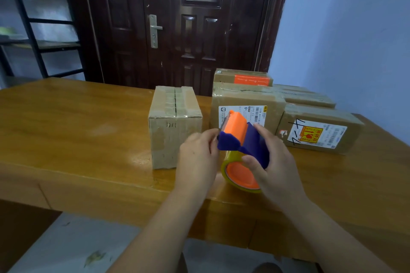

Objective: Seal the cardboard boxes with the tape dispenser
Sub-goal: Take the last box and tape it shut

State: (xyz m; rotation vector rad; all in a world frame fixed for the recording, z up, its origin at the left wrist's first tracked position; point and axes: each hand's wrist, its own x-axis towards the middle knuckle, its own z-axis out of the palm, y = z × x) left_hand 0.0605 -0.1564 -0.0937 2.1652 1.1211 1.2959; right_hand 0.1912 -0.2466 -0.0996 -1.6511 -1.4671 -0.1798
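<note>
Table clearance: open to the left, crowded to the right.
Table [66,122] bare and wide left of small box [175,126]; narrow gap between it and labelled box [244,104]. Right side blocked by marked box [319,133], flat boxes [308,95] and orange-labelled box [241,77] at the back. Left hand [197,157] and right hand [275,166] grip tape dispenser [241,139] before the gap.

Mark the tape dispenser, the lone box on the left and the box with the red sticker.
tape dispenser [249,139], head view, blue body.
lone box [169,137], head view, front face.
red-sticker box [319,132], head view, front label.
</note>
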